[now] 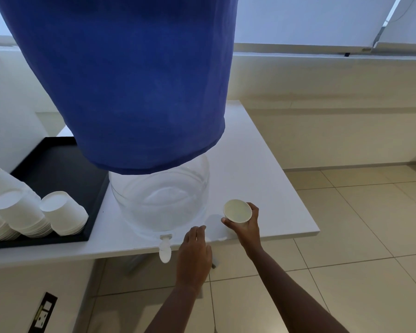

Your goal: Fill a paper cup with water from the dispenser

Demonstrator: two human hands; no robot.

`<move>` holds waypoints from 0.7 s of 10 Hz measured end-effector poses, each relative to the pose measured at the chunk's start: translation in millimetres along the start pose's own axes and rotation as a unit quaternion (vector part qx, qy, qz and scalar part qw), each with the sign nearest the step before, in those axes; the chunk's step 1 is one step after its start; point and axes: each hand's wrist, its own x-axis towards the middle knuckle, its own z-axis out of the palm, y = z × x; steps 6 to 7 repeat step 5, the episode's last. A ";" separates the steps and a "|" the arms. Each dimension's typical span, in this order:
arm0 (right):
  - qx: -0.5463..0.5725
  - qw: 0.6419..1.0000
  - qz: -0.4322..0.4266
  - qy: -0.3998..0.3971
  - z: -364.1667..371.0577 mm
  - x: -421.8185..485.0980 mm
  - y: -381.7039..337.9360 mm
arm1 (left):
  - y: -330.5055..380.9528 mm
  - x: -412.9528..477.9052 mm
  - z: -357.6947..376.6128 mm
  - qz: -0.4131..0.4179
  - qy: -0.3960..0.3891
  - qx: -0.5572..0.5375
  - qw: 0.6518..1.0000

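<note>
Item: left hand (194, 253), nearest the camera, back upward, fingers loosely extended over the front edge of the white table (269, 188); grasps nothing; lies just right of the tap (165, 248), apart from it

Item: tap, white, projecting from the foot of the dispenser (161, 203) and overhanging the table's front edge above the tiled floor (360, 236)

Item: right hand (246, 223), fingers and thumb curled round a paper cup (237, 211); cup upright, mouth toward the camera, held over the table's front right part, right of the tap and not beneath it; whether the cup touches the tabletop cannot be told; contents not discernible

Item: dispenser, clear rounded base standing on the table near its front edge, upper body hidden under a blue cloth cover (130, 80)

Item: black tray (58, 169), on the table left of the dispenser, bearing stacks of white paper cups (34, 215), inverted and leaning, at its front left

Item: wall socket (43, 313), black-framed, low on the left below the table

Item: pale wall (334, 104) behind the table
</note>
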 end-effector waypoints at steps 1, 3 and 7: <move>-0.006 1.000 0.000 -0.007 -5.1 -0.3 -0.1 | 1.3 1.9 5.9 -0.001 -0.017 0.021 1.000; -0.153 0.986 -0.040 -0.052 -25.5 -7.9 7.4 | 6.1 4.2 18.6 -0.005 -0.082 0.073 0.994; -0.465 0.875 -0.082 -0.106 -43.9 -17.3 20.3 | 8.9 6.5 33.7 -0.003 -0.120 0.110 0.987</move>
